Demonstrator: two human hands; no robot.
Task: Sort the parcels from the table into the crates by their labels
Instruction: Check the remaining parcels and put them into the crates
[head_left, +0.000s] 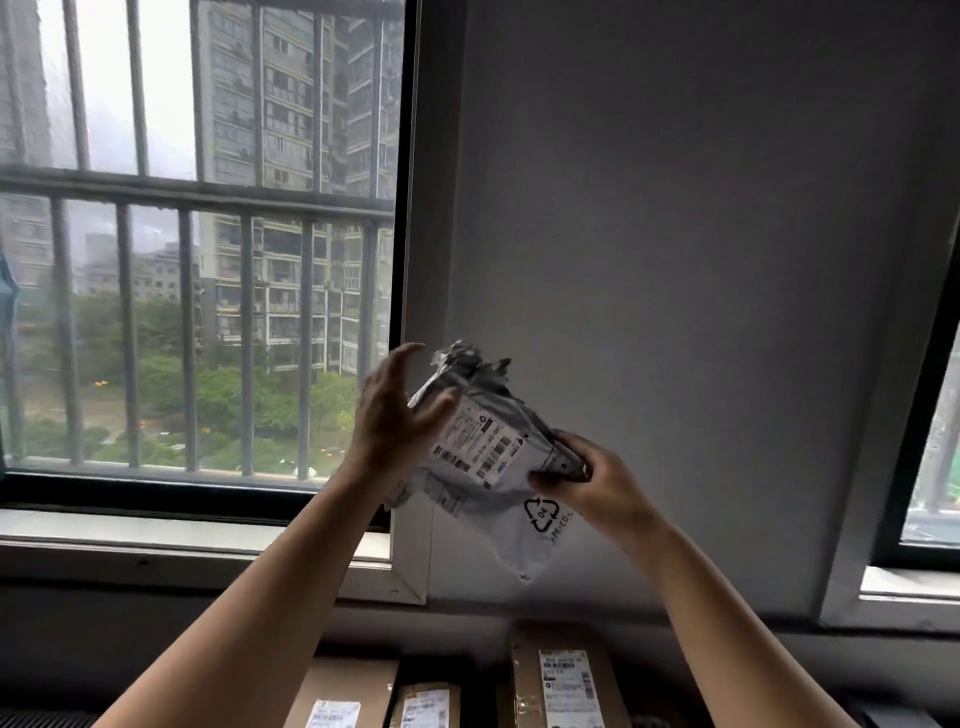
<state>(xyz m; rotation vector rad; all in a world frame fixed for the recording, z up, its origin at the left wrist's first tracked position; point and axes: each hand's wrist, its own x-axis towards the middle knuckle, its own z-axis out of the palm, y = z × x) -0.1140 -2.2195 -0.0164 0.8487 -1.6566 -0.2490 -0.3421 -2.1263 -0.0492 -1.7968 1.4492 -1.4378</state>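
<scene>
A grey plastic mailer bag (485, 483) with a white barcode label and a recycling mark is held up in front of the wall. My right hand (589, 480) grips its right edge, thumb on the front and fingers curled behind. My left hand (395, 410) is at the bag's upper left, fingers spread and relaxed, the thumb lying against the bag near the label. The bag's top is crumpled. Below, at the frame's bottom, three cardboard parcels with labels stand side by side: one on the left (340, 693), a narrow one (426, 706) and a taller one (566, 686).
A barred window (197, 249) with a white sill fills the left. A grey wall pillar (675, 260) stands straight ahead. A second window (935, 467) shows at the right edge. No crates are in view.
</scene>
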